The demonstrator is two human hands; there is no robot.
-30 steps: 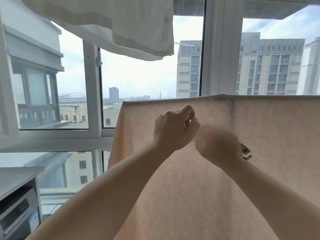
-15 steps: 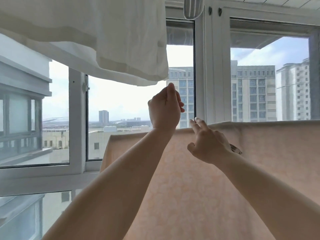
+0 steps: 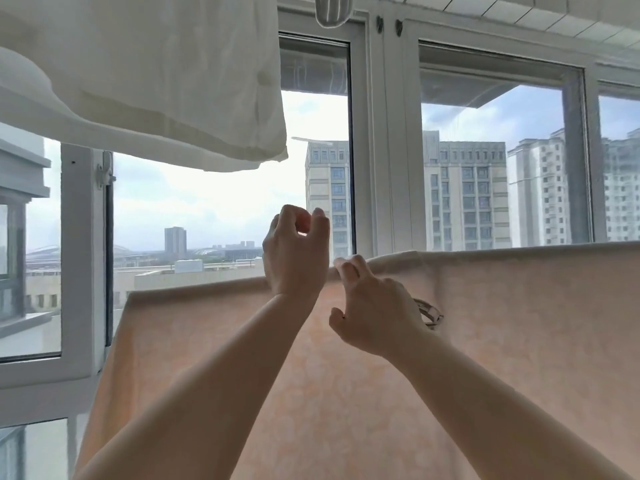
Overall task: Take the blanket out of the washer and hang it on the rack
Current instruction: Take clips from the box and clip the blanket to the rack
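Head view: peach patterned blanket (image 3: 450, 358) already draped over its hidden rack, right fingers (image 3: 349, 266) touching its top edge, left fingers (image 3: 294, 216) curled, empty.

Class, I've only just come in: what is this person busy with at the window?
A person is hanging a peach blanket by the window. It already drapes over a line or rail, which stays hidden under its top edge. The right hand touches that edge with its fingertips; the left hand is raised above it, fingers curled, holding nothing. A white cloth hangs overhead.
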